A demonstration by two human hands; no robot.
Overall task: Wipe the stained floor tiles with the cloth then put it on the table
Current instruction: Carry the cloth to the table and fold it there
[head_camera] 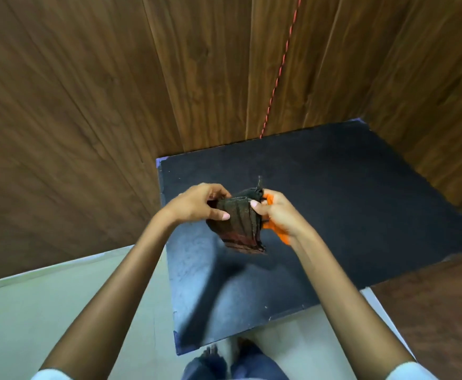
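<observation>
Your left hand and right hand pinch the dark cloth between them above the table.

cloth held between both hands above the table, wall behind.

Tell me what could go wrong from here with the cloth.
1. The left hand and right hand grip only the top of the cloth; the hanging part could slip free.
2. It is held near the left edge of the table, so a careless drop might land on the floor tiles.
</observation>
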